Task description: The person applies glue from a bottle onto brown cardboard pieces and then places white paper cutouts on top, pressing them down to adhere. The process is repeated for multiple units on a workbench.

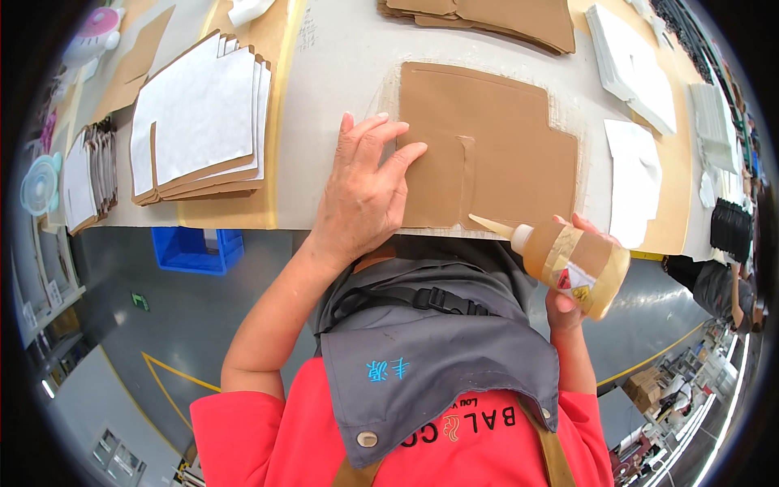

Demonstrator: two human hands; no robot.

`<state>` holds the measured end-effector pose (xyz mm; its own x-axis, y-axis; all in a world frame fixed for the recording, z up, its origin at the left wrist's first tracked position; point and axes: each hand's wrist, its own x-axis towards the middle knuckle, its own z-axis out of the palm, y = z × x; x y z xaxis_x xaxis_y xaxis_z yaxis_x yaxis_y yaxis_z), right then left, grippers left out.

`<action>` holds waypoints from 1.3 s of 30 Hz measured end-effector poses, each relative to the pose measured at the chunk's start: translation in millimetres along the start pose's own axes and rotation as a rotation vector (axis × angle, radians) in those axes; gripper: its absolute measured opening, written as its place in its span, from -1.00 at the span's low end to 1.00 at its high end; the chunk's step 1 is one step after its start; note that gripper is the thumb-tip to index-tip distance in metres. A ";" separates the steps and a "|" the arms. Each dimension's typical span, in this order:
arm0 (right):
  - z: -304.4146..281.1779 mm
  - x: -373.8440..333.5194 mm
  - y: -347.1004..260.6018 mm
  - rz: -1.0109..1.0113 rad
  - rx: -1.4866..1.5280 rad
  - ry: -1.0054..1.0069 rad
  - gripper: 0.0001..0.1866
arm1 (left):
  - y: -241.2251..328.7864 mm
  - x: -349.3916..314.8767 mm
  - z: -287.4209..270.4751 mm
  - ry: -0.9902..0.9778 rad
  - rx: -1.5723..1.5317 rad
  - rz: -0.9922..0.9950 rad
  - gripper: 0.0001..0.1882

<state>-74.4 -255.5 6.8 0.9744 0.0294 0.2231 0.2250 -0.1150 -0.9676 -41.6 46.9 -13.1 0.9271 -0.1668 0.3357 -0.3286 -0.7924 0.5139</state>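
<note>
A brown panel [487, 154] with a notched upper right corner lies flat at the table's near edge. A narrow line runs up its middle from near the lower edge. My left hand [365, 178] rests at the panel's left edge, fingers apart and loosely bent, holding nothing. In my right hand [564, 312] is a squeeze bottle [560, 252] of amber liquid, wrapped in tape and labelled with hazard signs. The bottle is tilted, its long thin nozzle pointing left over the panel's lower edge. I cannot tell whether the tip touches the panel.
Left on the table [324, 97] is a stack of brown pieces [199, 122] faced with white sheets. More brown panels [519, 20] lie at the far edge. White sheets [629, 69] are piled at the right, near a single white piece [633, 178]. A blue crate [195, 250] stands below the table.
</note>
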 end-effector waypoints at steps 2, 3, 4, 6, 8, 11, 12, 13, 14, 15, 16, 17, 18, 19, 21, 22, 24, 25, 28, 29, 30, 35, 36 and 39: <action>-8.5 -2.4 2.1 -0.114 -0.047 -0.093 0.13 | -0.4 0.7 0.7 0.013 0.000 0.006 -0.55; -10.4 -1.7 0.2 -0.148 -0.061 -0.139 0.10 | -0.6 0.5 0.9 0.023 -0.005 0.002 -0.55; -13.6 -1.8 -0.5 -0.172 -0.082 -0.153 0.09 | -0.8 0.4 0.6 0.034 -0.010 -0.003 -0.55; -22.4 -4.1 -3.2 -0.208 -0.134 -0.147 0.07 | -2.1 0.0 -0.8 0.051 -0.046 -0.013 -0.55; -24.4 -2.3 -5.9 -0.130 -0.119 0.006 0.08 | -3.8 0.7 -2.0 0.072 -0.089 -0.029 -0.56; -17.8 14.2 -19.8 0.133 0.058 0.297 0.11 | -6.1 -0.2 -3.0 0.100 -0.149 -0.059 -0.56; -11.6 24.8 -23.8 0.154 0.135 0.309 0.09 | -6.2 -0.3 -3.6 0.107 -0.164 -0.066 -0.57; -4.2 36.6 -24.5 0.175 0.214 0.321 0.06 | -6.5 -0.8 -3.8 0.113 -0.180 -0.074 -0.57; 1.0 46.0 -21.0 0.196 0.293 0.332 0.04 | -7.0 -1.4 -3.4 0.115 -0.183 -0.079 -0.57; 2.6 51.6 -14.2 0.189 0.355 0.280 -0.01 | -7.3 -0.9 -3.6 0.116 -0.189 -0.083 -0.57; 8.7 55.9 -11.3 0.172 0.314 0.243 0.00 | -7.6 -0.4 -3.9 0.117 -0.195 -0.088 -0.57; 18.0 59.0 -9.5 0.156 0.272 0.205 0.00 | -7.4 0.2 -4.4 0.111 -0.200 -0.090 -0.57; 23.9 62.9 -7.0 0.139 0.231 0.163 0.00 | -6.4 0.5 -4.9 0.106 -0.204 -0.095 -0.57; 25.2 65.7 -0.6 0.117 0.201 0.121 0.00 | -5.5 0.9 -5.2 0.101 -0.209 -0.099 -0.57; 31.9 70.1 6.7 0.102 0.180 0.072 0.00 | -4.6 1.1 -5.8 0.101 -0.204 -0.119 -0.56; 34.8 71.7 9.2 0.095 0.170 0.047 0.00 | -4.2 1.1 -5.7 0.101 -0.201 -0.129 -0.55; 37.5 74.2 10.3 0.082 0.153 0.022 -0.01 | -3.4 2.0 -6.5 0.100 -0.209 -0.132 -0.55; 38.1 74.5 10.7 0.077 0.134 0.014 -0.01 | -3.4 1.8 -6.8 0.100 -0.213 -0.133 -0.55; 35.2 71.3 12.6 0.085 0.128 0.000 0.00 | -6.2 1.0 -6.0 0.099 -0.231 -0.106 -0.56; 32.9 69.0 12.6 0.092 0.134 -0.003 0.00 | -6.8 0.8 -5.5 0.102 -0.229 -0.100 -0.56; 31.5 67.2 11.4 0.096 0.127 -0.009 0.00 | -7.2 0.8 -5.5 0.105 -0.225 -0.095 -0.57; 33.8 53.8 -1.3 0.151 0.112 0.066 0.08 | -7.9 0.2 -2.8 0.127 -0.212 -0.081 -0.57; 29.6 50.5 -1.7 0.158 0.111 0.024 0.07 | -8.2 0.4 -2.4 0.133 -0.213 -0.076 -0.57; 15.4 38.5 2.6 0.171 0.114 -0.067 0.04 | -8.7 0.7 -2.1 0.143 -0.206 -0.065 -0.58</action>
<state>-36.3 -239.4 11.1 0.9951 0.0853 0.0494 0.0505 -0.0111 -0.9987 -38.4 54.9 -15.7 0.9176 -0.0231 0.3968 -0.3122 -0.6598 0.6836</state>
